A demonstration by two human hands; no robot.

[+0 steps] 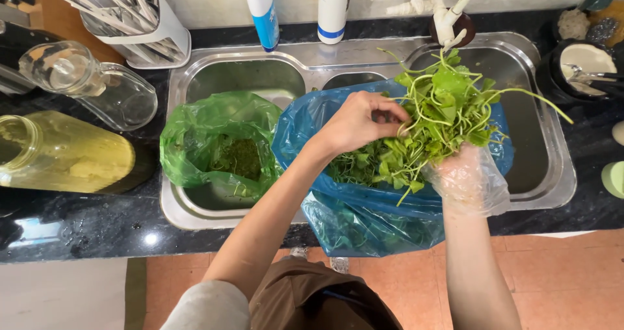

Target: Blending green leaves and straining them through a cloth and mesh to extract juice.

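A bunch of leafy green herbs with long thin stems (pixel 437 119) stands up out of the right hand (pixel 467 179), which wears a thin clear plastic glove and is closed around the lower stems. The bare left hand (pixel 356 122) reaches in from the left, its fingertips (pixel 396 112) pinched together on a stem at the bunch's left edge. Both hands hover over an open blue plastic bag (pixel 364 213) that drapes over the front rim of the sink and holds more of the same greens (loose and tangled).

Just left of it, a green plastic bag (pixel 218 145) sits in the left basin of the stainless steel double sink (pixel 552 167), with dark green trimmings at its bottom.

The sink is set in a black speckled stone worktop (pixel 84 223). On the worktop to the left lie a clear glass jar on its side (pixel 94 83) and a large jar of yellowish liquid (pixel 65 151); behind them a white holder of chopsticks (pixel 140 15). Below, the floor is orange tile (pixel 565 284).
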